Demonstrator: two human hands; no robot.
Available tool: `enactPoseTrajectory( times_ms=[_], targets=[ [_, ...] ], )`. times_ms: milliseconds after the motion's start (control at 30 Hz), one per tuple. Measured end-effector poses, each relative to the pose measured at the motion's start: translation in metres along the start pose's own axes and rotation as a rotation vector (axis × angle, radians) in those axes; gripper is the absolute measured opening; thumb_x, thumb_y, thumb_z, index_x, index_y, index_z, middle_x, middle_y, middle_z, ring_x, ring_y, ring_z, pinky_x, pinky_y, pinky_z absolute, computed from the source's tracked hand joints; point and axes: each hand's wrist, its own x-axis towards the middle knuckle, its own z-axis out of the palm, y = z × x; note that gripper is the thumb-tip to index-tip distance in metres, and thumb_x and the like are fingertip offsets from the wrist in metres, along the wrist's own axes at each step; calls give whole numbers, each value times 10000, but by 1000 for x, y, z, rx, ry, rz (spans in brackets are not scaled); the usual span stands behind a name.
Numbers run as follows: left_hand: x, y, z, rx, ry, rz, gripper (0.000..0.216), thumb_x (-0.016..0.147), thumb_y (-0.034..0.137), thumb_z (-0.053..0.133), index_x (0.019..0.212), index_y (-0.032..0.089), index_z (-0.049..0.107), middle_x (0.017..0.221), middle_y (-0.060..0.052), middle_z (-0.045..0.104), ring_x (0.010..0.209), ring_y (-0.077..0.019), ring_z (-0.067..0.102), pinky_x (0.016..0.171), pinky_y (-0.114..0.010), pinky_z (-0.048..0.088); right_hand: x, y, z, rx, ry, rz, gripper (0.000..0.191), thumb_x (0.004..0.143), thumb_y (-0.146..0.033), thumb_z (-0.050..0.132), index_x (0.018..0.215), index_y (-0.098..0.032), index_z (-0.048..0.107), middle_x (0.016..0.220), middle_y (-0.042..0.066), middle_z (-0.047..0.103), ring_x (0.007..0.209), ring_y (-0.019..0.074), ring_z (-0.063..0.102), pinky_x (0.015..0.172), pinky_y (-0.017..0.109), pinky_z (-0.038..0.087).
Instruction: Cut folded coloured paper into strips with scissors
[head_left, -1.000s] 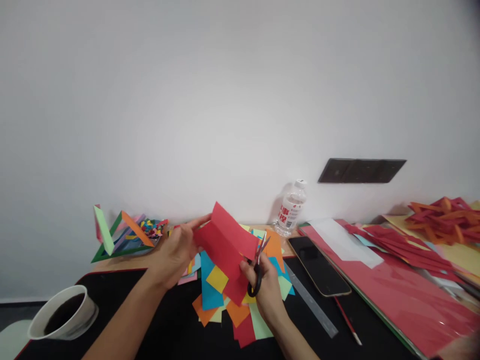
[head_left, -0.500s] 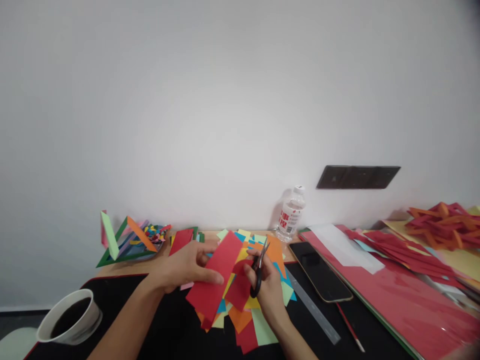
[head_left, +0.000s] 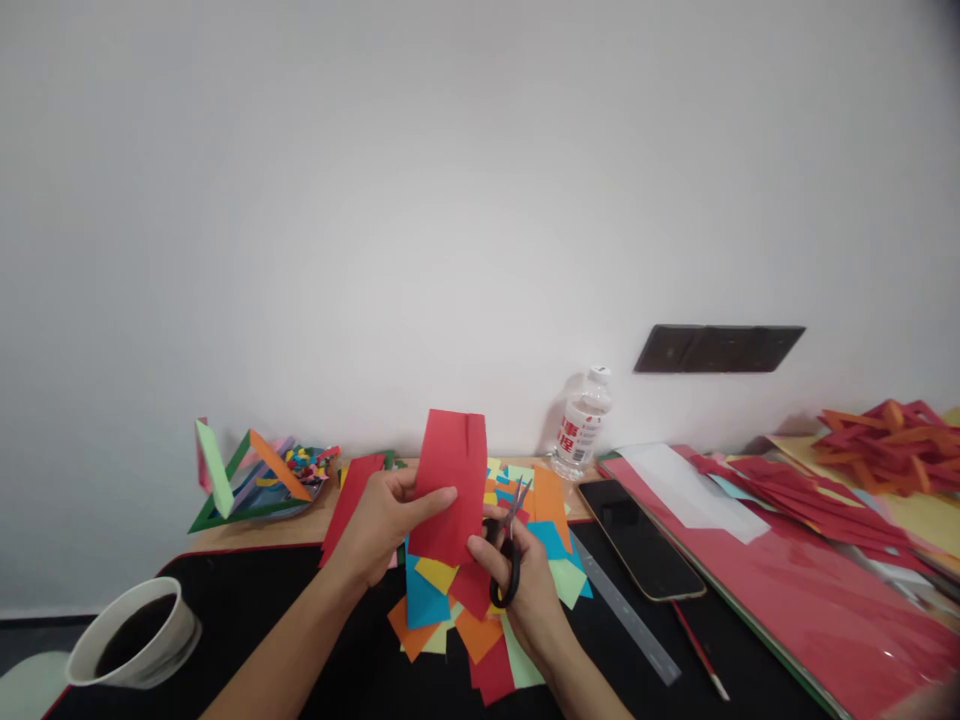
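A rectangular piece of red paper (head_left: 450,460) stands nearly upright in front of me, with a crease or cut line near its upper right edge. My left hand (head_left: 394,515) pinches it from the left, thumb across its face. My right hand (head_left: 517,565) is closed around black-handled scissors (head_left: 510,575), whose blades point up and slightly apart. The right thumb tip touches or lies very near the paper's lower right edge. Beneath both hands spreads a pile of coloured paper scraps (head_left: 427,595) in blue, yellow, orange, red and pale green.
A paper cup (head_left: 184,640) of dark liquid stands at left, below folded paper strips (head_left: 217,485). Red strips (head_left: 349,505) lie behind my left hand. Rightward are a bottle (head_left: 583,425), phone (head_left: 641,540), ruler (head_left: 630,615), red pen-like stick (head_left: 699,650) and paper stacks (head_left: 810,590).
The red paper has swung from a tilted, low position to nearly upright and higher. My left hand has moved with it. The scissors stay in my right hand, which has shifted slightly down and left.
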Motion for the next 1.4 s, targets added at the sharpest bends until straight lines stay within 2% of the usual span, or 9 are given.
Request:
enactPoseTrajectory(
  times_ms=[133,300,500,700,900,1033,1167,1300,1400],
  targets=[
    [-4,2,4,125,-63,-23,300,604,311,806,843,145,734,875,-109,760,821,-281,700,738,-376,552,1,-2,1,-11,8,-29,426,568,-311,859,903,-190,626,616,-52,539,570,125,494,548,231,425],
    [-2,-2,6,195,-25,49,351,638,282,777,941,126,694,954,-128,740,880,-288,678,776,-387,530,0,-4,2,-134,67,-132,397,605,-318,838,902,-176,616,601,-57,495,532,110,442,487,219,381],
    [3,5,1,279,88,97,272,686,307,737,900,148,683,928,-106,745,849,-268,685,734,-349,538,-2,-12,6,-159,63,-141,397,637,-388,811,911,-176,618,649,-28,557,589,140,534,552,248,456],
    [5,10,11,429,127,112,221,648,330,759,761,153,688,808,-76,749,795,-278,686,655,-326,537,-4,-12,1,-160,41,-118,430,627,-389,822,935,-179,608,691,-17,603,640,161,605,603,263,490],
    [1,-25,8,33,228,61,390,613,316,803,936,135,681,1032,-130,730,919,-303,681,748,-363,556,-15,3,-4,-136,6,-46,402,683,-447,767,912,-172,584,624,-36,566,575,160,607,625,303,513],
    [-10,-51,-1,-172,267,-33,413,612,276,822,967,120,681,991,-133,740,900,-288,690,775,-359,558,-21,13,-1,-121,35,22,437,626,-432,804,900,-180,574,636,-46,531,553,150,578,566,285,500],
    [-17,-71,-6,-351,224,-79,333,654,251,802,939,124,688,927,-109,752,828,-256,704,782,-362,563,-24,19,2,-127,77,57,440,608,-395,820,907,-189,572,669,-43,525,589,139,553,563,259,481],
    [-16,-78,-7,-383,278,-79,365,630,217,818,961,132,688,935,-95,751,816,-234,704,776,-335,567,-29,21,1,-138,70,75,445,605,-363,832,918,-196,563,674,-41,547,613,135,548,589,252,476],
    [-14,-71,-9,-320,364,-98,379,620,231,823,960,126,692,909,-90,754,769,-215,705,729,-303,574,-34,19,-3,-137,-47,81,428,658,-345,810,963,-208,543,682,-38,586,609,125,559,587,240,465]
  ],
)
